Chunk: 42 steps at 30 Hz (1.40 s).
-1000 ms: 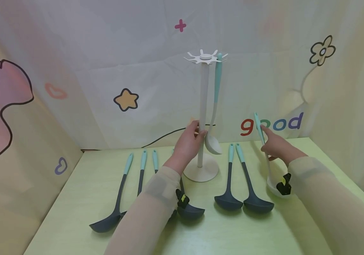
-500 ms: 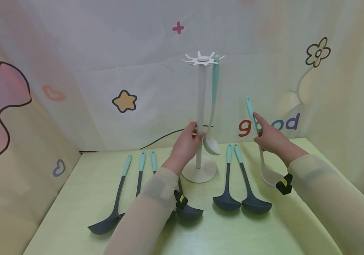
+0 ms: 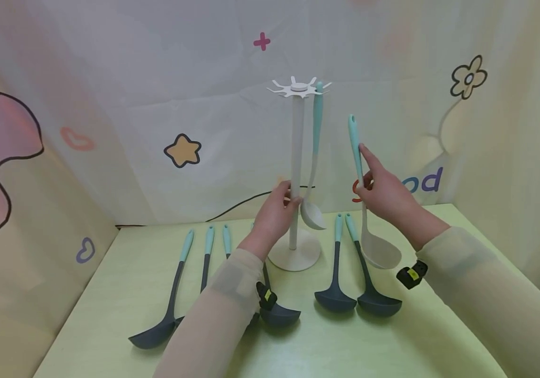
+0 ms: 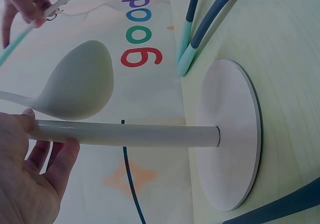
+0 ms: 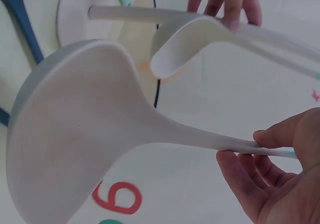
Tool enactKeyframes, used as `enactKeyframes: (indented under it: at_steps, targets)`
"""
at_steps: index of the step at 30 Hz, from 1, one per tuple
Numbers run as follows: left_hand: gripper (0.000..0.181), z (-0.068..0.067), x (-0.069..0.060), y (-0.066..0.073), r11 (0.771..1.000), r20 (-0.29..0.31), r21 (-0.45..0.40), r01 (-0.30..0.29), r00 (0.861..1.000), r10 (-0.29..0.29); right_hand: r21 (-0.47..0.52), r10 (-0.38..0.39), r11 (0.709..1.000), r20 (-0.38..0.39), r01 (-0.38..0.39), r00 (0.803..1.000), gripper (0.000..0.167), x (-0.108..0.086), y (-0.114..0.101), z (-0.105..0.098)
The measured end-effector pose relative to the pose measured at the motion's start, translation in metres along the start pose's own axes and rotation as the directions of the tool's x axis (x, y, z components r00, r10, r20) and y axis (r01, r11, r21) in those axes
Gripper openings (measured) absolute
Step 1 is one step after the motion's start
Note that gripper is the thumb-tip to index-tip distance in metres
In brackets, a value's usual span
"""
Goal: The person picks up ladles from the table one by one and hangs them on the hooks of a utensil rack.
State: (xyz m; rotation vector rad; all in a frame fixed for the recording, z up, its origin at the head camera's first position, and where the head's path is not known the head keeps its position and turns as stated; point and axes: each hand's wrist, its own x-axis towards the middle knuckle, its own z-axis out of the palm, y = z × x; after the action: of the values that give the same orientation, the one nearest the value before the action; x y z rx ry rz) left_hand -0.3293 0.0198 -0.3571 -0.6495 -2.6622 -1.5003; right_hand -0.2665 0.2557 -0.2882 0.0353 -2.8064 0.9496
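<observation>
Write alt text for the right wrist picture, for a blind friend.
A person's right-hand grip pinches a white ladle by its stem. Behind, the left-hand grip holds a white pole, beside a second white ladle.

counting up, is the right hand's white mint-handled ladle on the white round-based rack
Off: the right hand holds the ladle, apart from the rack.

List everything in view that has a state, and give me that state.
Rack: upright on the table
Hanging white ladle: hung at the rack's top, bowl down
Held white ladle: lifted, bowl down, empty
Two dark ladles at right: lying flat
Four dark ladles at left: lying, partly hidden
Left hand: holding the rack's post
Right hand: gripping the lifted ladle
</observation>
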Motion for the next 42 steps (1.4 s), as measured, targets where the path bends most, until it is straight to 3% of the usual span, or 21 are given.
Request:
enactKeyframes:
  at_steps: [9, 19, 42]
  targets:
    - [0.041, -0.001, 0.0, -0.001, 1.0, 0.006, -0.002, -0.013, 1.0, 0.013, 0.07, -0.042, 0.996, -0.069, 0.047, 0.997, 0.093, -0.012, -0.035, -0.005]
    - [0.041, 0.0, 0.001, -0.001, 1.0, 0.001, 0.01, -0.01, 1.0, 0.01, 0.108, -0.112, 0.986, -0.134, 0.127, 0.985, 0.093, -0.024, -0.059, -0.008]
    - [0.039, 0.0, 0.0, 0.0, 1.0, 0.001, -0.002, 0.001, 1.0, -0.001, 0.065, -0.194, 0.977, -0.139, 0.205, 0.971, 0.089, -0.038, -0.076, 0.0]
